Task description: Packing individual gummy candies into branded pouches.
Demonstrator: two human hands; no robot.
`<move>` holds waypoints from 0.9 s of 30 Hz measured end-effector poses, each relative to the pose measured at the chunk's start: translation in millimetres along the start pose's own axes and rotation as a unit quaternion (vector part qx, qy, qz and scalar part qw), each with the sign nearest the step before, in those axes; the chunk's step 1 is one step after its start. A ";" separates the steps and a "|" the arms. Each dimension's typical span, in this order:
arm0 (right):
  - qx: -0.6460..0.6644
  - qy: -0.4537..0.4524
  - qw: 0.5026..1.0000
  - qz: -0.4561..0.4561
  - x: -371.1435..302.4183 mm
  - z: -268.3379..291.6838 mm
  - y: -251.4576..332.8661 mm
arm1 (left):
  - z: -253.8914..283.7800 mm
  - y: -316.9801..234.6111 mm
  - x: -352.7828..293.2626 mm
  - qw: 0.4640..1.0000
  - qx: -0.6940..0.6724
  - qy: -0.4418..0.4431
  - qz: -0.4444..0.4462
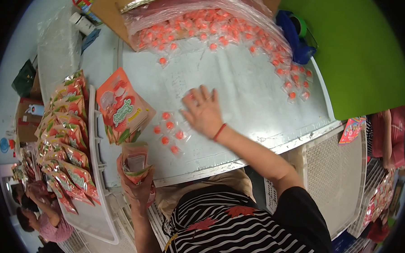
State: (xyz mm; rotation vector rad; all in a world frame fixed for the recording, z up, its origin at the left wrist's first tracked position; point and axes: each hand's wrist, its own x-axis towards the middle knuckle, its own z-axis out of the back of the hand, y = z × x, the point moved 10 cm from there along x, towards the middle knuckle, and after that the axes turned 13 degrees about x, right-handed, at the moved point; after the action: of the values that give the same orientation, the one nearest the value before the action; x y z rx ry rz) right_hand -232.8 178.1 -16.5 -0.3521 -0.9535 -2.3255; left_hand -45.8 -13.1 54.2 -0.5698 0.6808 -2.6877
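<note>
Candies (pixel 169 125) on table (pixel 253 92) (pouches (pixel 122 102) leftward)

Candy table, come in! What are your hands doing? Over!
Left hand: gripping a pouch. Right hand: fingers spread, palm down over the table. Six wrapped candies: loose, left of right hand. No obstacle seen between. Over.

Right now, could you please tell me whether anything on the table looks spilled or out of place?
Mildly, yes: several small wrapped pieces trail from the main heap toward the right edge of the table, loose outside the plastic liner, so they look spilled. I see no plain damage.
</note>
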 end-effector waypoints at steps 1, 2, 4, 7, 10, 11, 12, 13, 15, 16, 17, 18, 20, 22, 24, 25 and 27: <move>0.006 0.004 1.000 -0.005 -3.3 -7.7 12.0 | -1.6 -2.1 0.7 1.000 -0.005 0.004 -0.006; 0.001 0.001 1.000 -0.009 -7.7 -10.6 21.3 | -1.6 -4.0 2.4 1.000 -0.024 0.006 -0.004; 0.040 0.003 0.999 0.009 -12.9 -13.9 35.7 | -3.7 -4.4 4.3 0.999 -0.047 0.008 -0.005; 0.072 0.002 0.997 0.015 -6.5 6.7 21.9 | 1.9 4.8 1.3 1.000 -0.020 -0.006 -0.017; -0.152 -0.002 0.988 0.033 23.0 63.7 -44.4 | 8.9 20.2 -9.1 1.000 -0.019 -0.012 -0.006; -0.163 -0.116 0.977 0.071 24.3 109.2 -62.2 | 8.8 25.2 -11.5 1.000 -0.022 -0.001 0.008; -0.142 -0.135 0.977 -0.090 23.1 136.3 -131.4 | 4.0 25.7 -10.7 0.999 -0.030 0.015 0.016; -0.213 -0.146 0.959 -0.119 18.7 157.9 -171.5 | 1.5 21.1 -8.7 0.999 -0.036 0.016 0.013; -0.280 -0.155 0.936 -0.144 4.9 177.9 -211.6 | 0.7 9.6 -5.7 1.000 -0.003 0.005 -0.009; -0.272 -0.128 0.940 -0.161 -0.4 178.3 -224.7 | -0.3 9.1 -4.4 1.000 -0.004 0.004 -0.008; -0.260 -0.101 0.944 -0.176 2.3 175.0 -226.9 | -1.8 10.4 -2.9 1.000 -0.022 0.005 -0.001; -0.299 -0.099 0.936 -0.159 -0.8 168.3 -216.3 | -3.2 11.0 -1.2 0.999 -0.039 0.007 0.005; -0.225 -0.076 0.956 -0.174 -2.2 150.1 -198.8 | -4.7 6.0 2.4 0.999 -0.047 0.012 0.003; -0.145 -0.049 0.970 -0.189 -3.7 127.7 -174.2 | -4.9 2.9 2.7 0.999 -0.050 0.019 0.003; -0.123 -0.051 0.987 -0.084 -4.2 114.7 -136.0 | -5.5 -4.5 1.5 0.999 -0.023 0.016 -0.020; -0.120 -0.049 0.988 -0.086 -6.2 112.0 -138.3 | -5.8 -4.4 1.5 0.999 -0.020 0.018 -0.018; -0.036 -0.080 0.995 -0.050 -7.6 117.8 -143.8 | -6.2 -1.7 1.0 0.998 -0.051 0.021 0.003</move>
State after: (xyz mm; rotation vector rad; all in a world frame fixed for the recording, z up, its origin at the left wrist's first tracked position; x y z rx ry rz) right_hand -313.1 345.9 -15.4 -0.5391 -0.9854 -2.4566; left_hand -49.7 -9.7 50.4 -0.5381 0.8327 -2.6783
